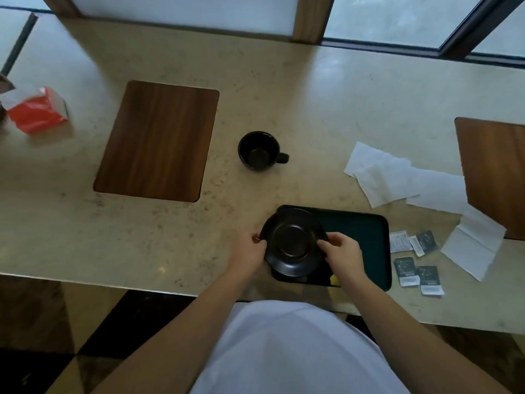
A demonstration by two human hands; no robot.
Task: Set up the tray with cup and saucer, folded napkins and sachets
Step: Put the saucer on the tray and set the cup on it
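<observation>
Both hands hold a black saucer [292, 243] over the left end of the dark green tray [366, 237]. My left hand [252, 251] grips its left rim and my right hand [342, 253] its right rim. The black cup [259, 150] stands empty on the counter beyond the tray, handle pointing right. Unfolded white napkins [403, 177] lie right of the tray, one more [474, 243] near the counter's front. Several sachets [414, 260], dark and white, lie just right of the tray.
A wooden placemat [156, 140] lies to the left on the beige counter [312, 95], another [494, 172] at the right edge. A red and white tissue pack [37, 109] sits far left. Windows line the back. The counter's front edge runs close to my body.
</observation>
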